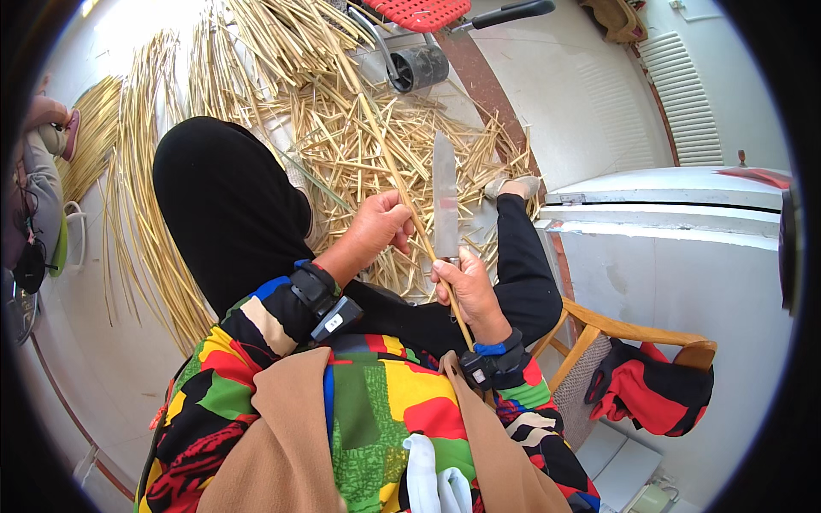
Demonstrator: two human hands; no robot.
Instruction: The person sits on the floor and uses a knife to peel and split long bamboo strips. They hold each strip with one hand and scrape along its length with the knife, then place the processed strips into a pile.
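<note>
A long pale reed stalk runs from the reed pile at the top down to my right forearm. My left hand has curled fingers and pinches the stalk partway along. Just below, my right hand is closed on a knife, whose handle is mostly hidden by the fingers. Its broad metal blade points up and away from me, to the right of the stalk. The right thumb presses on the stalk beside the handle.
Short cut pieces of reed litter the floor between my feet. Long reeds lie to the left. A red-seated stool with a black roller stands ahead. A wooden chair holds a red and black garment. Another person sits far left.
</note>
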